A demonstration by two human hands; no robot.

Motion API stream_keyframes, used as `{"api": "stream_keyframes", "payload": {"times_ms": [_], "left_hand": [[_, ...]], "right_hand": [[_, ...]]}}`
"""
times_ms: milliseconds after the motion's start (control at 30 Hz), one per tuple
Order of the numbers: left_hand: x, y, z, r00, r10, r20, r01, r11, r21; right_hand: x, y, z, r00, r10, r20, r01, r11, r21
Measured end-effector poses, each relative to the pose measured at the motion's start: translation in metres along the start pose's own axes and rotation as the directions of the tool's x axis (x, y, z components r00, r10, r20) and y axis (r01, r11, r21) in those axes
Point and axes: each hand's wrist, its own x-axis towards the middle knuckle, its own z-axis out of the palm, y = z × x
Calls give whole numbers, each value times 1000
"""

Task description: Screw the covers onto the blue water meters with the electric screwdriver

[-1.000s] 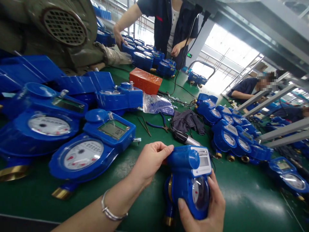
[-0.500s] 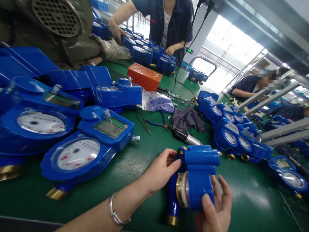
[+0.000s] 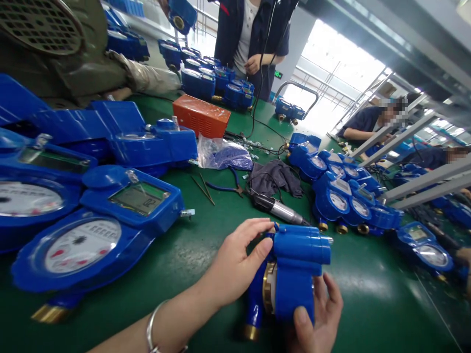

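Observation:
A blue water meter with brass fittings stands tilted on its side at the lower middle, its dial turned away to the right. My left hand grips the meter's far pipe end, thumb and fingers around it. At the right, my right hand holds the dial side of the blue housing, thumb in front and fingers behind. Just beyond lies a silver-and-black power screwdriver. To the left, another water meter lies face up with its display lit.
Pliers, thin rods, a dark cloth and a plastic bag lie on the green table. An orange box stands behind. Several meters sit at right. A co-worker lifts a meter at the back.
My left fingers have closed further over the meter's far end. The gap between brass ring and blue housing looks narrower. The co-worker has raised a meter. The view has shifted slightly.

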Motion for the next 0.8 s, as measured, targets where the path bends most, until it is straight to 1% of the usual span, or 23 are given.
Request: {"api": "stream_keyframes", "payload": {"times_ms": [67,133,200,267,300,333,400,433,500,567,600,633,667,700,733,767,800], "left_hand": [[3,9,-1,997,-71,-4,70,992,-105],[2,10,-1,990,-132,57,141,962,-233],[0,4,-1,983,-144,112,176,910,-375],[-2,-4,-2,980,-123,159,187,847,-497],[-3,-7,-2,977,-105,188,190,826,-531],[-4,-8,-3,971,-92,220,200,817,-540],[-4,-7,-4,964,-116,240,222,847,-484],[-3,-6,-4,964,-142,222,228,875,-427],[-1,-4,-5,974,-178,139,211,933,-291],[2,-6,-6,986,-151,65,161,967,-198],[4,-7,-6,990,-129,51,136,975,-175],[5,-9,-7,993,-109,39,113,981,-157],[7,-10,-8,995,-93,37,97,985,-143],[8,-11,-9,996,-79,43,84,988,-128],[10,-11,-9,997,-63,54,68,991,-111],[11,-11,-9,997,-40,62,46,995,-92],[13,-11,-9,998,-12,67,17,997,-72]], "right_hand": [[-4,-5,8,994,-111,-16,110,993,-47],[-7,-8,16,973,-229,-6,227,968,-104],[-8,-7,22,955,-295,19,294,944,-147],[-8,-5,26,942,-328,66,334,930,-152],[-7,-4,26,935,-342,98,353,924,-149],[-7,-5,27,932,-341,126,357,923,-146],[-5,-9,25,946,-281,162,305,941,-145],[-3,-13,23,958,-227,174,254,956,-149],[3,-22,16,969,-107,221,143,978,-153],[18,-31,4,949,-41,313,103,977,-185],[28,-36,-2,932,-36,361,121,969,-217],[41,-41,-7,911,-57,407,176,949,-262],[55,-48,-11,883,-112,456,273,912,-305],[70,-55,-12,843,-170,511,378,862,-338],[85,-64,-11,784,-219,581,485,801,-352],[100,-73,-8,704,-246,666,579,743,-337],[113,-81,-2,583,-256,771,679,676,-288]]}}
